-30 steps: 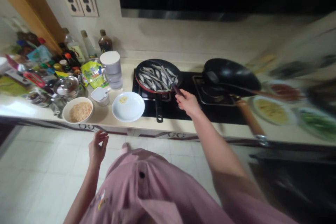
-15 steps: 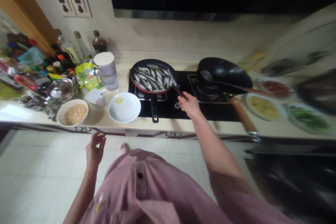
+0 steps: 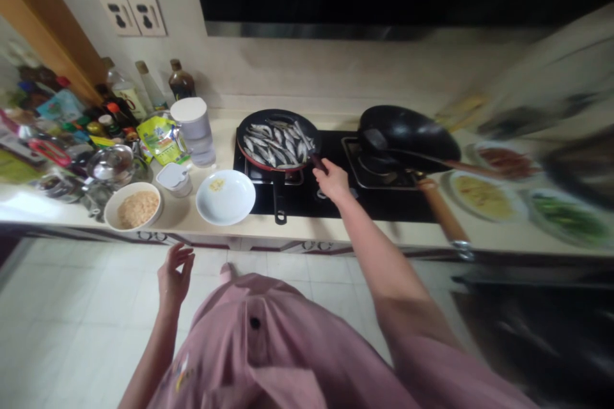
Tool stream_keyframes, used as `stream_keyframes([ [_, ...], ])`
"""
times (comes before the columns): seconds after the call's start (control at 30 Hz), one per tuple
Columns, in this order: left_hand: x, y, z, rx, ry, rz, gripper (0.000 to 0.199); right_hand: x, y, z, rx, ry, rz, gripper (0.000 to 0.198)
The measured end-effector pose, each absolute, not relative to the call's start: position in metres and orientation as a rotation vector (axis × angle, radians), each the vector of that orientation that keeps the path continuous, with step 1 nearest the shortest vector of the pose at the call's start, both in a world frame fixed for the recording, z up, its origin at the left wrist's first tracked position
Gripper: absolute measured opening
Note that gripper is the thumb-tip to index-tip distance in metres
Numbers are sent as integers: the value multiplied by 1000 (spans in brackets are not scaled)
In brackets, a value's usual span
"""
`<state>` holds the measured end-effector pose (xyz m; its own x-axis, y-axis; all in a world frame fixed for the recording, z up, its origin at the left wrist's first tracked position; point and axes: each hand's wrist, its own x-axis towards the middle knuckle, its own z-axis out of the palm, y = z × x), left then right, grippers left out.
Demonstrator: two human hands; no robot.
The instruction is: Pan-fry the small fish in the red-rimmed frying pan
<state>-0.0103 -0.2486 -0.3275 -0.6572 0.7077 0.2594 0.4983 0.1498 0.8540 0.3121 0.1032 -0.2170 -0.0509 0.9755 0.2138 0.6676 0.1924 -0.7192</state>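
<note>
Fish (image 3: 278, 137) fill pan (image 3: 261, 117) on hob (image 3: 388, 204); right grip (image 3: 333, 180) clasps utensil (image 3: 315, 158), left grip (image 3: 174, 273) loosely parted over tiled floor (image 3: 62, 307)

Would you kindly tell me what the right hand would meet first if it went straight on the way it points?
Most likely the frying pan, at its right side, though how high the right hand is remains unclear.

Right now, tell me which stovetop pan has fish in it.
The red-sided frying pan on the left burner holds fish; the black wok to its right shows only a spatula.
</note>
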Motion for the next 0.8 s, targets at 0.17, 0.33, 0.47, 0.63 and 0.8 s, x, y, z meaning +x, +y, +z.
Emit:
stream_keyframes([
  [0.17,-7,-256,-327,1164,2245,1510,41,294,85,-214,-1692,-2037,307,49],
  [0.33,-5,-264,-327,1180,2282,1464,40,282,78,-223,-1716,-2036,373,53],
  [0.47,-4,-267,-329,1176,2274,1457,39,281,85,-231,-1627,-2010,483,55],
  [0.63,0,-270,-327,1183,2285,1436,40,302,86,-242,-1510,-1885,560,70],
  [0.8,4,-280,-326,1161,2338,1399,39,351,45,-300,-1501,-1540,665,74],
])
